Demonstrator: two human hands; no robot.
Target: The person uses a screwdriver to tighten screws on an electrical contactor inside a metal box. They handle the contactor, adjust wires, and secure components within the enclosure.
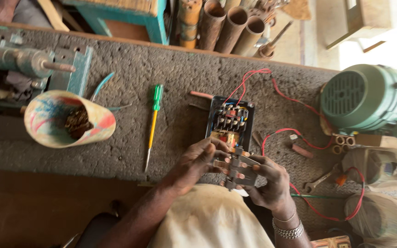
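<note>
Both hands hold a small grey electrical part with metal terminals (236, 166) just over the near edge of the bench. My left hand (195, 164) grips its left side with thumb and fingers. My right hand (272, 181), with a metal bracelet at the wrist, grips its right side. Right behind the part lies an open black electrical box (229, 118) with contacts and a copper coil inside. Red wires (253, 76) run from the box across the bench.
A green-and-yellow screwdriver (152, 124) lies left of the box. A colourful cup of small parts (53, 115) lies on its side further left, near a bench vise (28, 62). A green electric motor (368, 98) sits at right, with a spanner (320, 180), plastic bags and rusty pipes (228, 25) around.
</note>
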